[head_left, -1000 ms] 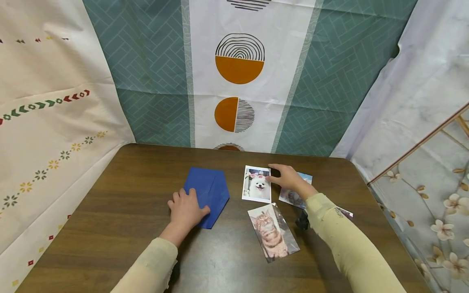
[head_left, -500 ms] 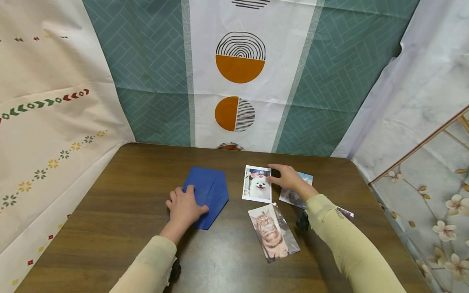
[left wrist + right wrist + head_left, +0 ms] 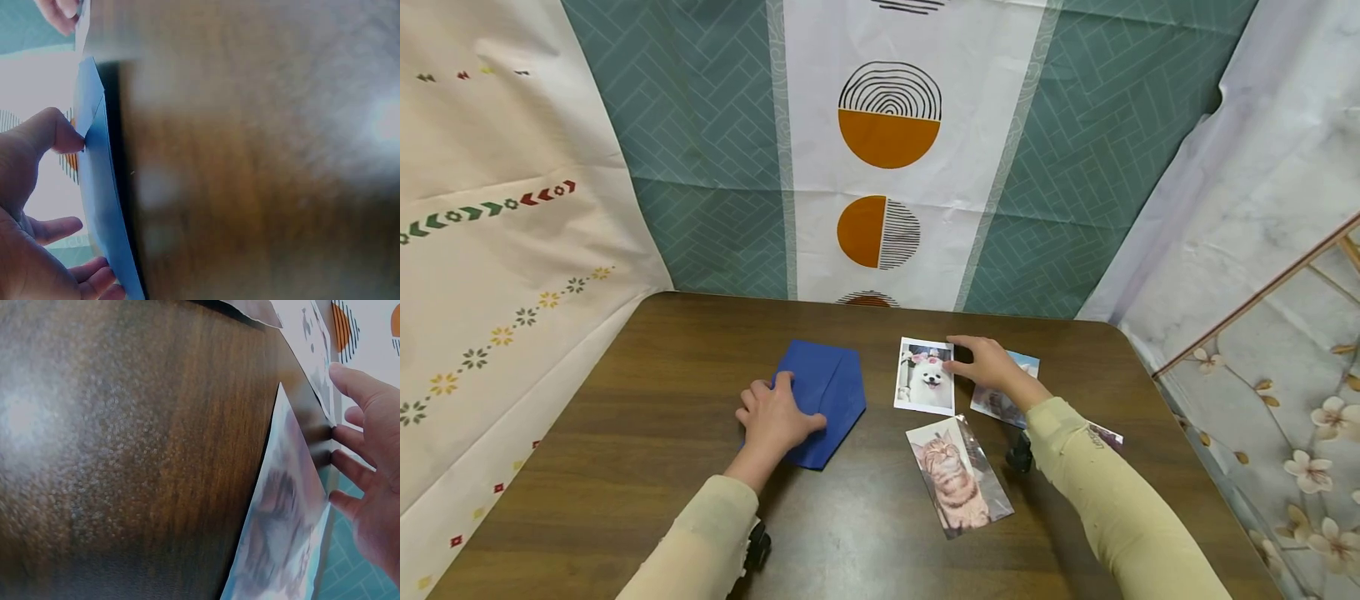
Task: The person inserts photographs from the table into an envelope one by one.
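Observation:
A blue paper envelope with a pointed end lies on the left half of the wooden table. My left hand rests over its left part, fingers spread; in the left wrist view the thumb touches the face of the envelope and other fingertips reach its edge. To the right is a white-bordered photo of a fluffy white dog. The thumb of my right hand touches that photo's right edge, while its other fingertips come down beside it. Partly under this hand's wrist lies another photo with blue at its top.
A photo of an orange cat, with a shiny strip along its right side, lies nearer on the table. Part of another print shows behind the right sleeve. Patterned cloths hang at the back and sides.
My left hand has slid slightly left and away, and the envelope has shifted and turned a little leftward with it. The right hand and the photos stay in place.

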A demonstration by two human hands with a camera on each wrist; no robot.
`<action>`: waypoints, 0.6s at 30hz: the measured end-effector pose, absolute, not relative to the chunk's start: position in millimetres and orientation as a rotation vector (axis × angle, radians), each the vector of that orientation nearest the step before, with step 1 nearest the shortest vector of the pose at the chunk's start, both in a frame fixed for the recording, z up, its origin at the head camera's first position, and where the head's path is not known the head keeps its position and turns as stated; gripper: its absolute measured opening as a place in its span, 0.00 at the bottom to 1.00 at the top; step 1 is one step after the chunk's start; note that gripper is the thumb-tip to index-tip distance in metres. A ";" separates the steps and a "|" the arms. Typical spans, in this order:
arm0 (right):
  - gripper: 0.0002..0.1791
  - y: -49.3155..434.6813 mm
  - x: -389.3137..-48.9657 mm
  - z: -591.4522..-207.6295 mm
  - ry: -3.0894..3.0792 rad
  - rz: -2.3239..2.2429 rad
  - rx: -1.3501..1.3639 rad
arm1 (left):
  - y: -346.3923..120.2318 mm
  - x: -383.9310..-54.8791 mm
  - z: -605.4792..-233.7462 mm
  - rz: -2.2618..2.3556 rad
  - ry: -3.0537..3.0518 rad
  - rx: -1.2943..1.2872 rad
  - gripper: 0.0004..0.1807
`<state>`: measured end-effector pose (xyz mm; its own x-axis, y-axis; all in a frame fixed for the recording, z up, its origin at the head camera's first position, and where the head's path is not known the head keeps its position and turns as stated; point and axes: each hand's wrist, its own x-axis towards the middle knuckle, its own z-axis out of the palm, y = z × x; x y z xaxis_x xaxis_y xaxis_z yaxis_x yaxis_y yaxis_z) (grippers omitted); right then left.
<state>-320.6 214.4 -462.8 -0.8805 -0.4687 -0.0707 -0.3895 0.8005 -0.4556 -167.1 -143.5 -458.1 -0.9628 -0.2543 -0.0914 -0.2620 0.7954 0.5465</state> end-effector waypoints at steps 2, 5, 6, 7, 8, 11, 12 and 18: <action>0.38 214.2 -320.8 -462.8 2.809 -0.660 -0.675 | -145.0 -168.9 -456.3 0.922 2.940 -0.438 0.52; 0.38 214.1 -320.9 -462.6 2.810 -0.665 -0.673 | -147.1 -170.6 -453.9 0.943 2.905 -0.435 0.52; 0.38 214.0 -321.0 -462.7 2.810 -0.664 -0.676 | -147.5 -170.8 -453.1 0.945 2.897 -0.430 0.52; 0.38 213.8 -321.2 -462.8 2.810 -0.663 -0.679 | -147.9 -171.0 -452.4 0.945 2.891 -0.423 0.52; 0.38 213.7 -321.3 -462.8 2.807 -0.666 -0.678 | -148.2 -171.1 -452.0 0.940 2.888 -0.418 0.52; 0.38 213.6 -321.6 -463.4 2.807 -0.660 -0.684 | -148.1 -171.3 -451.4 0.914 2.887 -0.401 0.52; 0.38 213.5 -321.8 -463.5 2.805 -0.661 -0.682 | -148.0 -171.1 -451.7 0.904 2.892 -0.400 0.52; 0.38 213.8 -322.1 -463.7 2.800 -0.665 -0.689 | -148.0 -168.7 -455.8 0.861 2.928 -0.396 0.54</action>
